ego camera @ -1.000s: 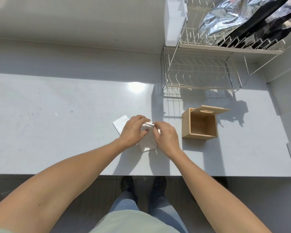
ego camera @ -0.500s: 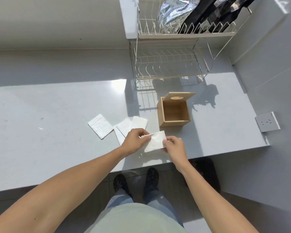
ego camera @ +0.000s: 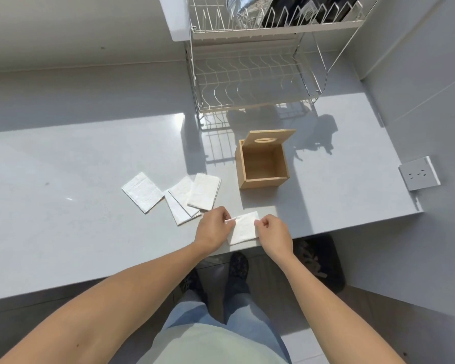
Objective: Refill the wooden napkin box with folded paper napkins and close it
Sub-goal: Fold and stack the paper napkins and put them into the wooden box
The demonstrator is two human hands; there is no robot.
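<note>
The wooden napkin box [ego camera: 262, 164] stands on the white counter [ego camera: 63, 206], its inside bare; its lid [ego camera: 269, 138], with an oval slot, is tipped up at the far side. Near the counter's front edge, my left hand [ego camera: 213, 229] and my right hand [ego camera: 272, 231] each pinch a side of one white paper napkin [ego camera: 243, 228], below and to the left of the box. One folded napkin [ego camera: 142, 191] lies alone at the left. Between it and the box, further folded napkins [ego camera: 192, 198] overlap in a loose fan.
A two-tier wire dish rack [ego camera: 252, 74] stands behind the box, holding foil and dark bags on top. A wall socket [ego camera: 419, 173] sits on the right wall. The counter's front edge runs just below my hands; a dark bin [ego camera: 318, 261] is on the floor.
My hands have drawn one napkin off the pile toward the front edge and spread it between them. The view has shifted, so the other napkins now show.
</note>
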